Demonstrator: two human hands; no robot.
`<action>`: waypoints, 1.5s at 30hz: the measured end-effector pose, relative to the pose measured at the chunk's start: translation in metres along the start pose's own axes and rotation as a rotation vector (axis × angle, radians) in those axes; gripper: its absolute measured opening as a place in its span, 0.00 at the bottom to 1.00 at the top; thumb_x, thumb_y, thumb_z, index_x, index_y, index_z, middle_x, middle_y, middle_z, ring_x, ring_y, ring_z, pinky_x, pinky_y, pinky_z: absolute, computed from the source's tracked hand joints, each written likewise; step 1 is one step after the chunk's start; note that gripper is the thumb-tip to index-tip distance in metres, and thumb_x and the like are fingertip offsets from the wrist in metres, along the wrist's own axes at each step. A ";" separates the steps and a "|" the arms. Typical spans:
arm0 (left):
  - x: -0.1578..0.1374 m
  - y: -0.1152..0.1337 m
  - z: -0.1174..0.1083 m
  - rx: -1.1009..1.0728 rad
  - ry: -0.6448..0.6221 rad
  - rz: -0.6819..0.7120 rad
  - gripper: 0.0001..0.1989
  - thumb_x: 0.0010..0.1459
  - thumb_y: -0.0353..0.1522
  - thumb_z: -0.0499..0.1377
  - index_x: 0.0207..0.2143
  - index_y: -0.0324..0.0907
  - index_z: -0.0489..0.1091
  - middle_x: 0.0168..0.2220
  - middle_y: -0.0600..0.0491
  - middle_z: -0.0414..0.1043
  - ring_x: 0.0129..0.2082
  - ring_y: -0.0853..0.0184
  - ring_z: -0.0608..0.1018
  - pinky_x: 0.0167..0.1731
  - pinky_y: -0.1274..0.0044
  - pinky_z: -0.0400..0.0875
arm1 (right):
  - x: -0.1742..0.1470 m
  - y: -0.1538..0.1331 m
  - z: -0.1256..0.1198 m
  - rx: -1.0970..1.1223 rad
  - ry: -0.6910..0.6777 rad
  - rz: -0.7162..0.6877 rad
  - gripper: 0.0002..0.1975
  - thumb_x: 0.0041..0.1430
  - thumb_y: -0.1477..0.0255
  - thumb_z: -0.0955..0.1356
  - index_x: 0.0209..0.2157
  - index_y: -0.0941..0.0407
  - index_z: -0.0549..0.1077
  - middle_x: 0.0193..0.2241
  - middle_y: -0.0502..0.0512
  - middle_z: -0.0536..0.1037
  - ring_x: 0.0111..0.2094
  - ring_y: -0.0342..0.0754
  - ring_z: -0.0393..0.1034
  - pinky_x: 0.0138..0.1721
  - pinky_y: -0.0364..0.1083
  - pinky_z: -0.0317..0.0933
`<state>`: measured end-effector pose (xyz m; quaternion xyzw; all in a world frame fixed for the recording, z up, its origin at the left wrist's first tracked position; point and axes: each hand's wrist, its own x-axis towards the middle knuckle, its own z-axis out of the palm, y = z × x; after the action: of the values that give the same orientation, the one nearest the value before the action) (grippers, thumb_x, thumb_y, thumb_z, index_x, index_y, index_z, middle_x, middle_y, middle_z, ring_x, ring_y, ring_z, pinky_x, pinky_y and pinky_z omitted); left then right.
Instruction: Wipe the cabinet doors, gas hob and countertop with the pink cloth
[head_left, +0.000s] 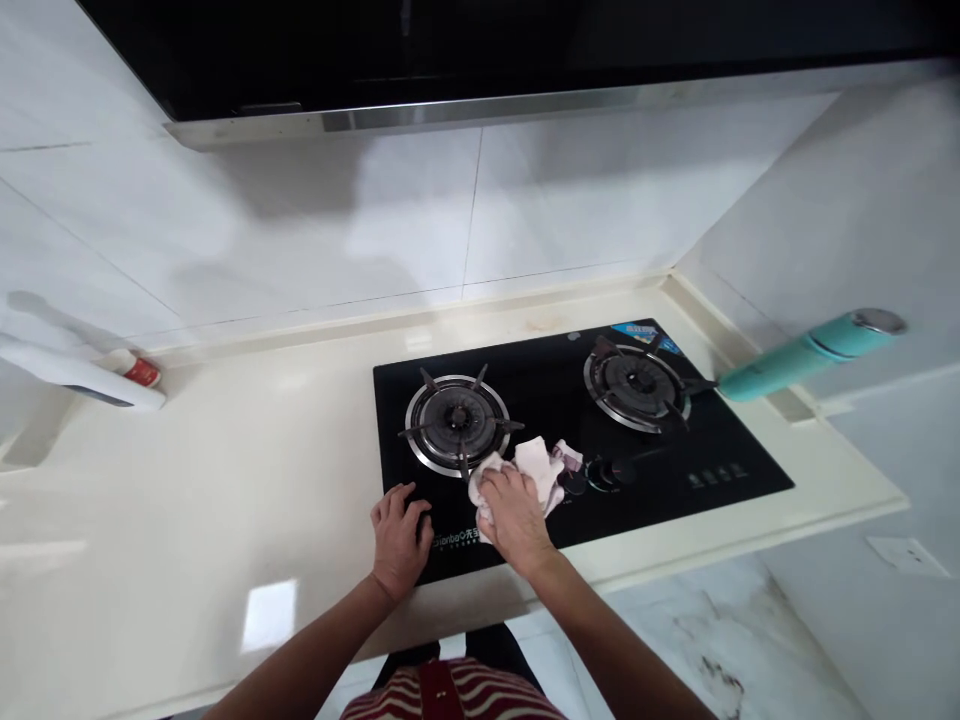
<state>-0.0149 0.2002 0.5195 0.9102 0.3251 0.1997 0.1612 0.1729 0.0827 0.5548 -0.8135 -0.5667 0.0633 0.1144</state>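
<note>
Head view: the right hand (517, 515) is clamped on a crumpled white cloth (535, 462), which lies under its fingers on the black cooktop (541, 385). Beyond that hand and slightly left sits a burner (459, 415); control knobs (600, 475) are near its right. The left hand (401, 535), fingers spread apart, rests at the cooktop's left edge.

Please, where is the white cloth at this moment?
In the head view, the white cloth is just right of centre, bunched under the person's right hand on the black gas hob. It lies between the left burner and the control knobs.
</note>
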 end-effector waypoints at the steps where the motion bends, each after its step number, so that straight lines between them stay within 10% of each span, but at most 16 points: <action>1: 0.000 -0.001 0.000 -0.011 -0.002 0.001 0.09 0.59 0.28 0.58 0.41 0.45 0.74 0.54 0.45 0.69 0.58 0.52 0.67 0.54 0.59 0.62 | -0.006 -0.013 0.005 0.023 0.002 -0.008 0.20 0.54 0.70 0.72 0.49 0.56 0.71 0.55 0.58 0.71 0.58 0.58 0.54 0.58 0.55 0.47; 11: -0.002 -0.010 -0.004 -0.157 0.017 0.004 0.09 0.62 0.29 0.54 0.42 0.44 0.72 0.51 0.47 0.70 0.56 0.56 0.69 0.53 0.59 0.65 | -0.061 -0.080 0.033 0.343 0.113 0.067 0.11 0.47 0.71 0.70 0.36 0.55 0.71 0.40 0.54 0.74 0.45 0.53 0.63 0.49 0.53 0.55; 15: -0.002 -0.019 -0.012 -0.163 -0.077 0.080 0.10 0.58 0.27 0.56 0.41 0.46 0.73 0.54 0.47 0.69 0.58 0.54 0.68 0.53 0.57 0.66 | -0.098 -0.060 0.022 0.558 0.152 0.332 0.07 0.49 0.70 0.66 0.33 0.54 0.69 0.34 0.52 0.74 0.37 0.49 0.68 0.41 0.48 0.62; 22: -0.002 -0.035 -0.024 -0.197 -0.179 0.218 0.12 0.57 0.24 0.56 0.41 0.45 0.72 0.58 0.47 0.67 0.64 0.53 0.64 0.57 0.56 0.65 | -0.176 -0.005 -0.023 0.718 -0.228 0.778 0.14 0.56 0.55 0.65 0.34 0.51 0.68 0.26 0.49 0.75 0.27 0.48 0.70 0.30 0.46 0.61; 26: -0.001 -0.038 -0.024 -0.237 -0.206 0.261 0.13 0.57 0.24 0.56 0.42 0.45 0.72 0.59 0.47 0.67 0.65 0.54 0.63 0.59 0.56 0.64 | -0.179 0.023 -0.055 0.601 0.082 0.965 0.21 0.55 0.50 0.66 0.41 0.52 0.69 0.33 0.53 0.74 0.30 0.48 0.69 0.32 0.46 0.62; 29: 0.002 -0.037 -0.022 -0.252 -0.185 0.219 0.12 0.57 0.24 0.56 0.41 0.45 0.73 0.58 0.47 0.68 0.64 0.53 0.64 0.59 0.54 0.64 | -0.152 0.046 -0.051 0.423 0.389 0.896 0.29 0.49 0.50 0.70 0.48 0.54 0.70 0.48 0.61 0.68 0.45 0.53 0.67 0.44 0.50 0.64; 33: 0.007 -0.037 -0.023 -0.423 -0.179 0.121 0.10 0.57 0.26 0.57 0.39 0.46 0.74 0.53 0.48 0.71 0.60 0.55 0.68 0.60 0.54 0.64 | -0.117 0.047 -0.008 0.097 0.334 0.962 0.29 0.53 0.51 0.68 0.52 0.53 0.71 0.51 0.65 0.63 0.52 0.64 0.58 0.49 0.63 0.57; 45: -0.011 -0.048 -0.066 -0.712 -0.249 -0.250 0.12 0.61 0.38 0.55 0.43 0.44 0.72 0.46 0.49 0.76 0.45 0.65 0.78 0.46 0.70 0.74 | -0.077 -0.159 0.060 0.387 -0.127 0.161 0.29 0.44 0.58 0.74 0.48 0.55 0.75 0.43 0.61 0.69 0.43 0.57 0.63 0.48 0.56 0.58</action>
<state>-0.0795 0.2390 0.5537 0.7680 0.3219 0.1669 0.5280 -0.0120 0.0701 0.5356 -0.8133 -0.4832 0.2309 0.2273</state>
